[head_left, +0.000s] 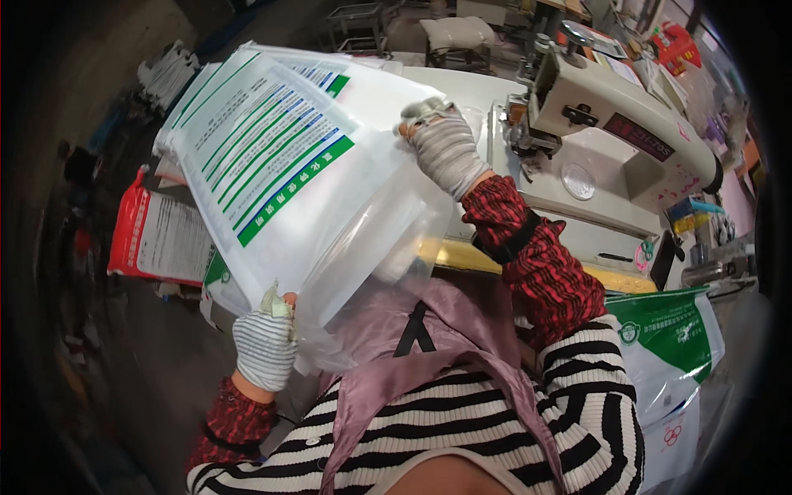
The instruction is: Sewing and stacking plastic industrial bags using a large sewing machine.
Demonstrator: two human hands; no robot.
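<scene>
A large white woven-looking bag [363, 124] with green and blue printing lies slanted across the table in front of me, on top of more white bags. Its open end faces me, and a clear plastic liner [351, 256] sticks out there in loose folds. My left hand [266, 346], in a striped knit glove, pinches the near left corner of this end. At the far right corner my right hand [445, 148], in a greyish glove, is closed on the bag's edge. Between the two hands the liner hangs down toward my mauve apron [396, 330].
An industrial sewing machine [610, 157] stands on the table at right. A clear round disc [577, 180] and a black pen-like tool [615, 257] lie by it. Red-and-white bag [165, 235] sits at left, green-and-white bags [668, 330] at lower right. A cushioned stool [459, 35] stands behind.
</scene>
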